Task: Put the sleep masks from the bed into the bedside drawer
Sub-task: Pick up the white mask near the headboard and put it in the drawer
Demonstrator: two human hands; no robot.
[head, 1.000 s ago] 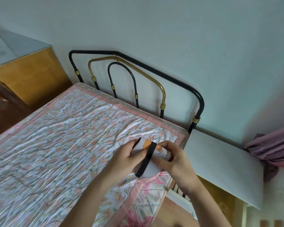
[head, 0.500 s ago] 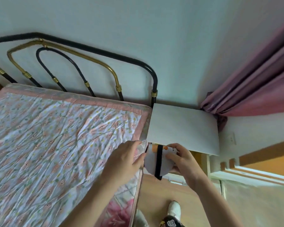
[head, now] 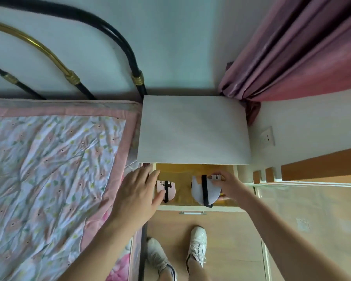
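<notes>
The bedside drawer (head: 197,208) stands pulled out below the white nightstand top (head: 193,128), its yellow wooden inside showing. My right hand (head: 228,186) is inside it, shut on a white sleep mask (head: 198,192) with a black strap, low over the drawer's right half. A pink sleep mask (head: 170,188) with a black strap lies in the drawer's left half. My left hand (head: 138,195) hovers with fingers spread over the drawer's left edge, partly covering the pink mask. No mask shows on the visible part of the bed (head: 49,179).
A black and brass metal headboard (head: 130,63) rises at the wall. Pink curtains (head: 292,53) hang at the right, above a wall socket (head: 267,137). My two white shoes (head: 197,246) stand on the wooden floor below the drawer handle (head: 192,213).
The view swung right from the bed to the nightstand. The white mask, held in both hands over the bed edge, now sits in the drawer in my right hand alone; my left hand let go.
</notes>
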